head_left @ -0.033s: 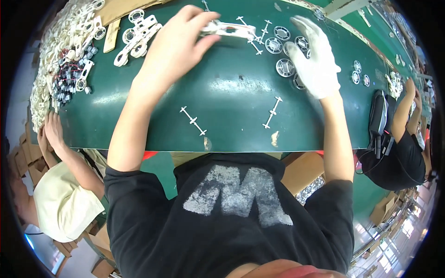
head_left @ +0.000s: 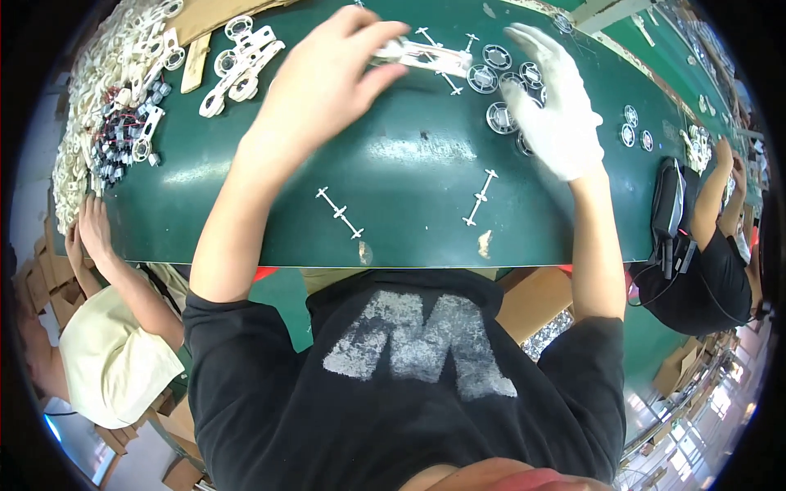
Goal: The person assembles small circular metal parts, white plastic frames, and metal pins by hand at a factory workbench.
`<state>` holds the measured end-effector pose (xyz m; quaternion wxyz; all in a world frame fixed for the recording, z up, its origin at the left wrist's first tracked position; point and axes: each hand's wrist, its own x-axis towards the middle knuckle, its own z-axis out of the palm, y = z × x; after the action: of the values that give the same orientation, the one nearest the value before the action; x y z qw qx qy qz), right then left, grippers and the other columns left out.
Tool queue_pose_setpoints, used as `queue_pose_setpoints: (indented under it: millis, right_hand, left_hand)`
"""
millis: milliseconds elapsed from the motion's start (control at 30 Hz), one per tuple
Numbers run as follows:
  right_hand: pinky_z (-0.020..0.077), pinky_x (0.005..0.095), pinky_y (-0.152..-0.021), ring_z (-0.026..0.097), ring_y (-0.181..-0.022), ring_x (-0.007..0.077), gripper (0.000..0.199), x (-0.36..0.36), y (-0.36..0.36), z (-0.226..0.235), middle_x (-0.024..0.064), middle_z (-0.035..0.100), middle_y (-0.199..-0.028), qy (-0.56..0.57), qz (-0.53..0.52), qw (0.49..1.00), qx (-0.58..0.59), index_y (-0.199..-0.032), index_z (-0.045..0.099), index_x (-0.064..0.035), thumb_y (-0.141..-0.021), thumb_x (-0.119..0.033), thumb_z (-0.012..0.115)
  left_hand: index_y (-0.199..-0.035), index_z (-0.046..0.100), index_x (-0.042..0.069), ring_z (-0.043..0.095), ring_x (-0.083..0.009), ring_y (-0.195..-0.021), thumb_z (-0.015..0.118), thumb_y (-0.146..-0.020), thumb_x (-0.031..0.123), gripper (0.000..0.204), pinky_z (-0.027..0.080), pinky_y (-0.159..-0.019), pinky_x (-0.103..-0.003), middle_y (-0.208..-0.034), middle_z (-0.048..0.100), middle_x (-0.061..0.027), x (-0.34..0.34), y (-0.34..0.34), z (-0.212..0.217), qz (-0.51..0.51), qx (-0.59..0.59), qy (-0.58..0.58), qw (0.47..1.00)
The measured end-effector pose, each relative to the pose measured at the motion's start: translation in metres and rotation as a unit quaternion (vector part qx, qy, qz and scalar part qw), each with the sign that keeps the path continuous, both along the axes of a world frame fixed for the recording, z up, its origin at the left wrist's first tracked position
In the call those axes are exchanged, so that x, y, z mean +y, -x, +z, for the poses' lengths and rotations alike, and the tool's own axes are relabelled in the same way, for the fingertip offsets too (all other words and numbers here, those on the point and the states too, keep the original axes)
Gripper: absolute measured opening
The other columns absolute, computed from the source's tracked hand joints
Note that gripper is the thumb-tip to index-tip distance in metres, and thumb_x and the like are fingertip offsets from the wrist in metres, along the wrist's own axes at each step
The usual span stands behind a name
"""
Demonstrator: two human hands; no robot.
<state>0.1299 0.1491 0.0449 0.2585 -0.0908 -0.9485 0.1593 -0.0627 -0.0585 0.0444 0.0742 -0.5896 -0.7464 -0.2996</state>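
Observation:
My bare left hand [head_left: 332, 78] grips one end of a long white plastic part [head_left: 430, 59] with a dark, reddish inside, held over the far side of the table and blurred by motion. My right hand [head_left: 557, 106], in a white glove, has its fingers apart above a group of round, grey-white spoked discs [head_left: 502, 118]; it partly covers some of them. Nothing shows in its grasp. Thin white plastic sprue pieces [head_left: 451, 83] lie around the held part. Two more, a left sprue [head_left: 339, 213] and a right sprue [head_left: 481, 197], lie closer to me.
Joined white ring-shaped parts [head_left: 242, 65] lie at the far left, before a heap of white parts [head_left: 78, 123] and dark wired pieces [head_left: 123, 135]. Three discs [head_left: 629, 134] lie at right. Co-workers sit on both sides; a black bag [head_left: 670, 204] is by the right one.
My left hand has moved right with the white part, bringing its free end closer to the discs. My right hand has shifted only slightly.

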Motion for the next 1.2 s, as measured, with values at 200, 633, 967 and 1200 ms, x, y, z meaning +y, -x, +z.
queue_pose_setpoints:
  millis: [200, 633, 967, 1200]
  right_hand:
    - [0.0525, 0.0414, -0.098, 0.066, -0.114, 0.0341, 0.046, -0.022, 0.005, 0.008, 0.0154, 0.066, -0.129, 0.045, -0.086, 0.984, -0.147, -0.134, 0.062, -0.0107, -0.09, -0.024, 0.065]
    - [0.0364, 0.0219, -0.056, 0.046, -0.063, 0.0023, 0.038, 0.025, -0.016, -0.017, -0.0071, 0.056, -0.07, 0.262, -0.132, 0.954, 0.06, -0.116, 0.077, -0.0076, -0.103, -0.04, 0.063]
    - [0.0497, 0.0273, -0.071, 0.062, -0.076, 0.0103, 0.036, 0.015, -0.027, 0.005, 0.0051, 0.074, -0.093, 0.426, -0.088, 0.893, -0.114, -0.114, 0.075, -0.0021, -0.099, -0.034, 0.067]
    - [0.0375, 0.0267, -0.055, 0.047, -0.059, 0.0074, 0.036, -0.004, -0.031, 0.018, -0.0025, 0.054, -0.064, 0.489, 0.021, 0.837, -0.245, -0.095, 0.076, -0.0057, -0.098, -0.039, 0.062]
  left_hand:
    - [-0.124, 0.064, 0.002, 0.067, -0.017, -0.095, 0.074, -0.092, 0.013, 0.035, 0.054, -0.086, -0.034, -0.115, 0.066, -0.0086, 0.041, -0.048, 0.016, -0.107, 0.04, -0.08, 0.99]
    - [-0.115, 0.069, 0.013, 0.071, -0.0233, -0.092, 0.086, -0.076, 0.035, 0.048, 0.058, -0.076, -0.033, -0.113, 0.068, -0.0034, 0.062, -0.082, -0.047, -0.084, -0.006, -0.058, 0.995]
    - [-0.111, 0.072, 0.003, 0.07, -0.0231, -0.074, 0.068, -0.096, 0.007, 0.016, 0.055, -0.068, -0.03, -0.09, 0.072, -0.0119, 0.058, -0.058, -0.035, -0.108, -0.173, -0.133, 0.97]
    - [-0.122, 0.074, 0.01, 0.06, -0.0173, -0.065, 0.073, -0.092, 0.01, 0.029, 0.05, -0.062, -0.028, -0.076, 0.061, -0.0052, 0.047, -0.06, -0.02, -0.07, -0.115, -0.069, 0.989]
